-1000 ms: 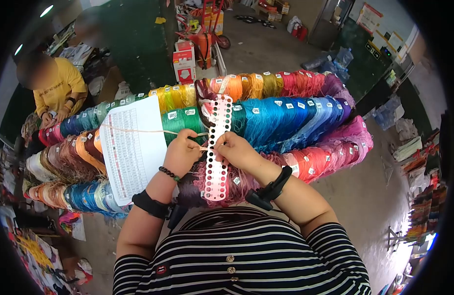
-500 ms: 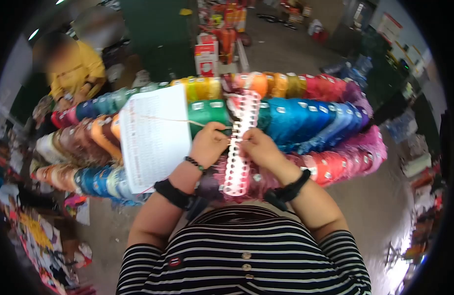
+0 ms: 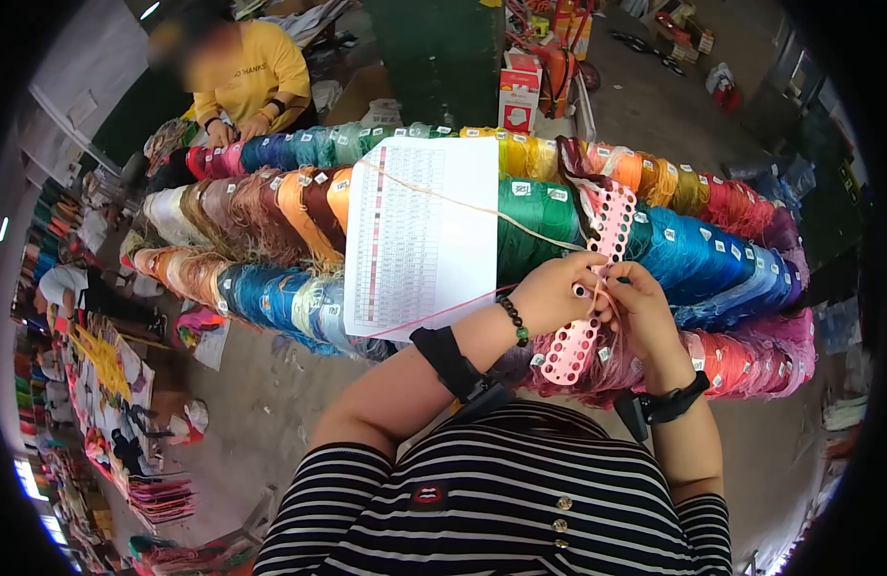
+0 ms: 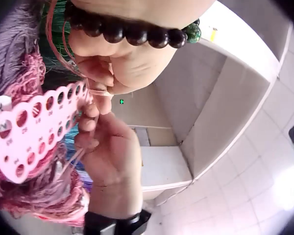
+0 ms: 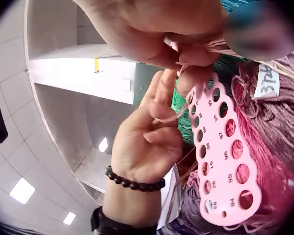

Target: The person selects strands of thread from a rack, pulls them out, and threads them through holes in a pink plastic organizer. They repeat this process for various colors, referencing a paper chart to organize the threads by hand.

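Observation:
In the head view, a pink plastic thread card (image 3: 570,357) with numbered holes lies slanted over the skeins, its middle hidden by both hands. My left hand (image 3: 557,293) reaches across it and pinches pale pink thread (image 4: 102,92), which loops round a finger in the left wrist view. From the right side, my right hand (image 3: 645,307) pinches strands of the same thread with thumb and fingertips, right at the left fingers. More strands trail from the fingers in the right wrist view, beside the card's numbered end (image 5: 225,161). A long pale strand runs leftward over a printed sheet (image 3: 414,288).
Rows of labelled thread skeins (image 3: 712,250) in many colours spread below the hands. Across the rows, at the back left, a person in a yellow shirt (image 3: 261,72) works with both hands. Boxes (image 3: 520,91) stand behind the rows. Loose yarn lies at the lower left.
The head view has swung left, so the rows appear further right. My hands have come together over the card, the left reaching across its middle, and the card looks more slanted.

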### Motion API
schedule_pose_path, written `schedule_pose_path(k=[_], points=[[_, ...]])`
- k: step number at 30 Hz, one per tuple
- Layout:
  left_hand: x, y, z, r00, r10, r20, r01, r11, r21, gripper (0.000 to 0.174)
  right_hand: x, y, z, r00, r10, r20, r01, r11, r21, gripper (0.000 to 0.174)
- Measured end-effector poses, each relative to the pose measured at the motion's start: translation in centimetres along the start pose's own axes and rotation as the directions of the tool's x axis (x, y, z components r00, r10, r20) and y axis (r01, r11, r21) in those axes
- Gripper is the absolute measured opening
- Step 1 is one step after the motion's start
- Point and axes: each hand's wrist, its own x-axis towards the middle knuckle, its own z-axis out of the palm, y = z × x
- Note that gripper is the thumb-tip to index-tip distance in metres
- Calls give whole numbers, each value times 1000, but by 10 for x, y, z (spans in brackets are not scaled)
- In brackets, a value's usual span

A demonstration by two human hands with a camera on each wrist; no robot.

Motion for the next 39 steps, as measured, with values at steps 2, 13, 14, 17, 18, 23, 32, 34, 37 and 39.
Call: schedule_pose_path(k=[2, 13, 14, 17, 18, 23, 32, 34, 37, 39], points=[[-1, 2, -1, 998, -67, -5, 67, 995, 67, 55, -1, 8, -10, 998, -37, -47, 34, 997, -72, 16], [-26, 18, -35, 872, -16, -489, 114, 979, 170, 26, 8, 27, -15, 995, -76, -57, 63, 976, -207, 12], [-40, 20, -52, 880, -148, -451, 94, 986, -140, 28, 8, 26, -18, 996, -67, -61, 53, 979, -199, 12], [-100, 40, -99, 771, -181, -610, 53, 974, -222, 37, 6, 25, -29, 995, -56, -84, 47, 994, -99, 9], [-123, 46, -117, 750, -176, -638, -99, 923, -371, 38, 7, 26, -33, 995, -57, -87, 44, 989, -139, 9], [-287, 47, -184, 688, -128, -715, -137, 944, -301, 37, 8, 28, -44, 995, -67, -79, 45, 968, -246, 11], [-304, 19, -159, 420, -426, -801, 810, 575, 119, 34, 8, 10, -76, 887, -417, -197, 204, 738, -644, 32], [-282, 2, -170, 434, -67, -898, 509, 841, 183, 28, 18, -19, -92, 849, -499, -171, 250, 666, -702, 29], [-227, 2, -174, 501, 91, -861, 349, 889, 297, 26, 48, -66, -113, 822, -552, -137, 262, 580, -771, 24], [-199, -22, -186, 496, 164, -853, 272, 903, 332, 27, 82, -84, -126, 784, -606, -138, 237, 497, -835, 23]])
